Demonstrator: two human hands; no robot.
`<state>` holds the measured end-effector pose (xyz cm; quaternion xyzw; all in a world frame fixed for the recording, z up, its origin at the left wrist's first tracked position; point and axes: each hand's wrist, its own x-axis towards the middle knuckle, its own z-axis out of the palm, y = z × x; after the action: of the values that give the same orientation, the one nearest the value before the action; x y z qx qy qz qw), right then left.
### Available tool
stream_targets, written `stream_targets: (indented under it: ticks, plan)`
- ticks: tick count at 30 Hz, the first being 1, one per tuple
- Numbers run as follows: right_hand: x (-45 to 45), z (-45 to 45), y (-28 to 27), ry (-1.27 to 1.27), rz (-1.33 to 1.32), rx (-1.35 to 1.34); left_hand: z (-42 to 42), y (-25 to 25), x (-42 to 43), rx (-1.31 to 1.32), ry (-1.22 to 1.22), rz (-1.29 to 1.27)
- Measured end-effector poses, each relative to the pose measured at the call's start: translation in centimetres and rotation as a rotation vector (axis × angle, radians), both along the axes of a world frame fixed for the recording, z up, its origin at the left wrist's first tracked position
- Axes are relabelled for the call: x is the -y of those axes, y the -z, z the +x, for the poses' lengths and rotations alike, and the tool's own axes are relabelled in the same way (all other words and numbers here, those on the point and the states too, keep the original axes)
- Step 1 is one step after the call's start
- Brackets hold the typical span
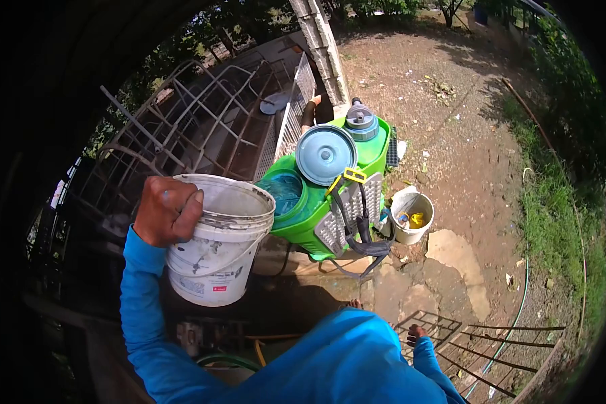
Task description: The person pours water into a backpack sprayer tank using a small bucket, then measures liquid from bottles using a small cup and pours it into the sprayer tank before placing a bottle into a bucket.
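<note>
My left hand (167,211) is closed over the rim of a white plastic bucket (212,266), its thumb outside. The bucket is stained, with a wire handle hanging at its side, and is held beside a green backpack sprayer (299,232). Its rim overlaps the edge of the sprayer's round filling mouth, where a blue strainer (283,192) shows. The large blue lid (326,154) rests on top of the sprayer, next to a smaller capped part (361,122). Away from the sprayer, my right hand (416,334) hangs low with loosely bent fingers, holding nothing visible.
A smaller white bucket (412,229) with yellow items inside stands right of the sprayer. Black straps (367,248) hang from the sprayer. Metal frames (182,128) stand at left, a post (320,50) behind. Metal bars (498,350) and a thin hose (524,269) lie at right.
</note>
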<state>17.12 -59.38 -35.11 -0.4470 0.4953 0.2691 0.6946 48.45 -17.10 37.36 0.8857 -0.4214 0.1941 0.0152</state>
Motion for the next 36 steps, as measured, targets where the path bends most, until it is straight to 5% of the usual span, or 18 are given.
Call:
stream_targets:
  ticks: [36]
  plan:
    - [-0.9, 2.5, -0.6, -0.089, -0.047, -0.104, 0.8, -0.8, 0.4, -0.117, -0.065, 0.123]
